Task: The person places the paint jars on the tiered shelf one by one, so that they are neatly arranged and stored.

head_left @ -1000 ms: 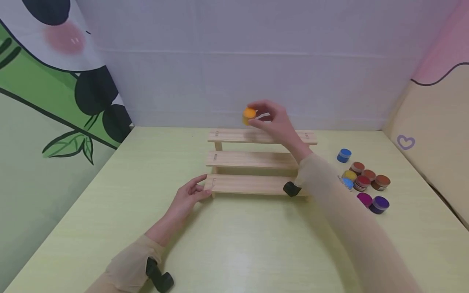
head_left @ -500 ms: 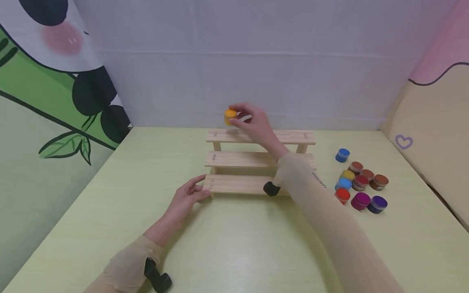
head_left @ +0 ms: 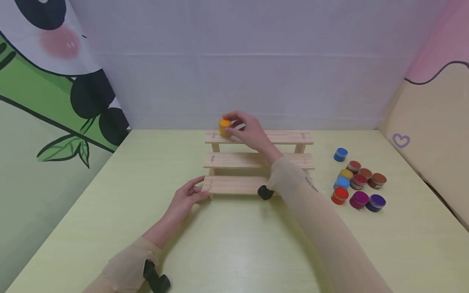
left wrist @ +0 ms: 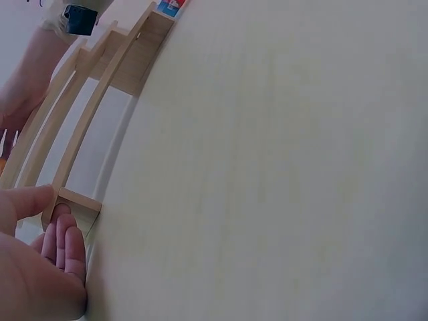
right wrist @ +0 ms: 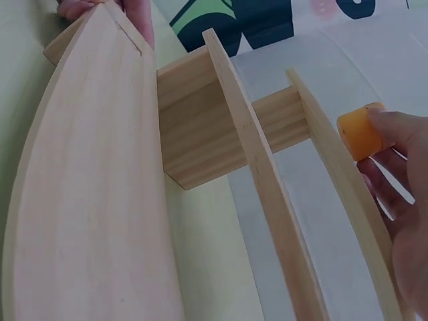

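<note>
A three-step wooden rack stands on the table. My right hand pinches a small orange-yellow paint jar between thumb and fingers, right at the left end of the top shelf. In the right wrist view that jar is upright-ish beside the top board's edge, my thumb on its lid side. At the bottom shelf's left end, my left hand grips the board, thumb at the front. The left wrist view shows the thumb and curled fingers about that board end.
Several small paint jars stand on the table right of the rack: a blue one apart at the back, a red-orange one, a magenta one and a purple one in front. A pale cloth backdrop rises behind the table.
My right hand has carried the orange-yellow jar leftward, then down to the top shelf's left end. My left hand keeps its grip on the bottom shelf.
</note>
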`<state>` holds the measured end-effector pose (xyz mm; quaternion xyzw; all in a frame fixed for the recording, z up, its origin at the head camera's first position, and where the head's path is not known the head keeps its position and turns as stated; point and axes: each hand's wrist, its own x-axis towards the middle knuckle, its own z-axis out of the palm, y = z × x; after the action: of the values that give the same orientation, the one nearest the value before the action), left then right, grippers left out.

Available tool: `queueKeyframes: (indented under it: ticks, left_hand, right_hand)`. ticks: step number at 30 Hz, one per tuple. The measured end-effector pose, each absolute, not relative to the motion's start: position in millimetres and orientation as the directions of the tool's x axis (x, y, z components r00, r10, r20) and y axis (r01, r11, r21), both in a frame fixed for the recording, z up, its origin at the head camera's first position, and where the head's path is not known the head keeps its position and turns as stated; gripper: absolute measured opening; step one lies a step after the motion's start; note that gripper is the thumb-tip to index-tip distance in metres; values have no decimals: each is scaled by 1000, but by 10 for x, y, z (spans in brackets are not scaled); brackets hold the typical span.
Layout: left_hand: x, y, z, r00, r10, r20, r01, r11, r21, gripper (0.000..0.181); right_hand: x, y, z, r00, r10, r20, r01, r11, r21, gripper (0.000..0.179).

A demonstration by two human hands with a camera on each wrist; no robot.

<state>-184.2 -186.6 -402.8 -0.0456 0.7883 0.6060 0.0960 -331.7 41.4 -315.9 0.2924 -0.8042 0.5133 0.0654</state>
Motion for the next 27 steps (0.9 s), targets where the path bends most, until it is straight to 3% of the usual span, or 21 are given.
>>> queueKeyframes:
  ticks: [27]
  left_hand:
    - [-1828,-1855,-3981,-975,83,-204,-174,282,943,60]
  right_hand:
    - [-3307,443,-3141,-793,-526,309,-515,306,-801,37]
